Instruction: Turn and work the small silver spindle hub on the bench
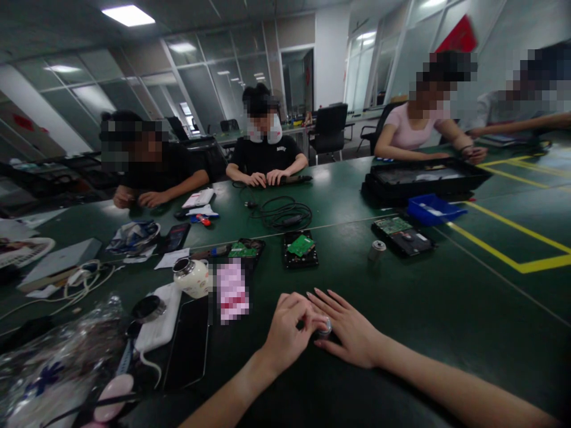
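Note:
Close in front of me, my left hand (292, 324) is curled, its fingertips pinching at a small silver round metal part (325, 327). Much of that part is hidden by the fingers, so its exact kind does not show. My right hand (354, 333) lies flat on the green table (423, 356) with its fingers stretched out. Its thumb and index finger lie around the metal part; I cannot tell if they touch it. Beyond the hands are an opened hard drive (301, 248) with a loose green circuit board, another hard drive (404, 235) and a small silver metal cylinder (377, 251).
Left of my hands lie a phone (187, 342), a pink-and-white packet (232, 291), a cream jar (191, 277) and a power bank (158, 315). Farther off are a coiled black cable (285, 213), a blue bin (435, 210) and a black tray (426, 178). Several people sit opposite.

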The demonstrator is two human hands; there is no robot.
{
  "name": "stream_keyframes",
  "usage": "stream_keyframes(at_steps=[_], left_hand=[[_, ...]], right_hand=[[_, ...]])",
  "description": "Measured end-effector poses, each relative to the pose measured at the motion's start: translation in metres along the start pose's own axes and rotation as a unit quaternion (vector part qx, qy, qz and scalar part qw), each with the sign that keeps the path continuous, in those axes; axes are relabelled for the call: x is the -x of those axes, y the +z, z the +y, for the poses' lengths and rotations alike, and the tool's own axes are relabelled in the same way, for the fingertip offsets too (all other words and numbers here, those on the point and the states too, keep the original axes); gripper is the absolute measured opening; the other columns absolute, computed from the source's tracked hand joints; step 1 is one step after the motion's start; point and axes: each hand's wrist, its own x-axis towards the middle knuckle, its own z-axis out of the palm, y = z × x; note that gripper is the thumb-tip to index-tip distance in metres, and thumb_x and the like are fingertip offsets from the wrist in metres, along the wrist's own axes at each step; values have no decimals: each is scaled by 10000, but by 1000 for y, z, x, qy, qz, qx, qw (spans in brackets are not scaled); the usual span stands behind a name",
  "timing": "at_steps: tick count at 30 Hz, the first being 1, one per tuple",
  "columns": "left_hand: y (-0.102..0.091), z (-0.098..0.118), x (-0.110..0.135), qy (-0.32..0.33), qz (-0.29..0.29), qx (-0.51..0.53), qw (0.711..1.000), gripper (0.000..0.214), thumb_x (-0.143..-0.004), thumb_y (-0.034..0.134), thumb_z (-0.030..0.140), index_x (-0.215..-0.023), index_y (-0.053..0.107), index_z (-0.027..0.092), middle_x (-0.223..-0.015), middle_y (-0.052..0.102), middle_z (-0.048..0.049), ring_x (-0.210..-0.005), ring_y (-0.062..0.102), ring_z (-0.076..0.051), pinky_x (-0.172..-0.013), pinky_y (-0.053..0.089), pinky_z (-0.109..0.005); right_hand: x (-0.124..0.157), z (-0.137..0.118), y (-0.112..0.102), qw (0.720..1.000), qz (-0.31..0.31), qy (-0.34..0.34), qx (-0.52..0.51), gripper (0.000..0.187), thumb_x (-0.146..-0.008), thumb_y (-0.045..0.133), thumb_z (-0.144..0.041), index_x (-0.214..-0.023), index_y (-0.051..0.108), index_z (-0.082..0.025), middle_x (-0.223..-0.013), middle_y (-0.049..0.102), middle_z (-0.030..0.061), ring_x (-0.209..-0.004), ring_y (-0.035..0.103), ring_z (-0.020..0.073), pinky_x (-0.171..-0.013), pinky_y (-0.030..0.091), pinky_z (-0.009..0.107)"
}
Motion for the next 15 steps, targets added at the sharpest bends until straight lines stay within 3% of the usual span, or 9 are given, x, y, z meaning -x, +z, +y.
stream_keyframes(at_steps=[9,15], left_hand=[[-7,4,-3,-24,-7,21,999,366,-725,781,110,-599,448,194,-729,620,8,-761,581,-184,-698,433,-284],[-25,-32,-13,-96,53,46,993,341,-847,671,194,-699,366,226,-793,700,-14,-848,700,-223,-753,493,-330]], right_hand=[[0,-1,-1,1000,-7,4,-1,714,-937,452,-562,-1517,205,-227,-1586,158,76,-1467,119,275,-1193,120,513],[1,0,-1,1000,-5,7,-5,764,-933,453,-563,-1525,158,-181,-1585,151,103,-1466,114,285,-1195,101,507]])
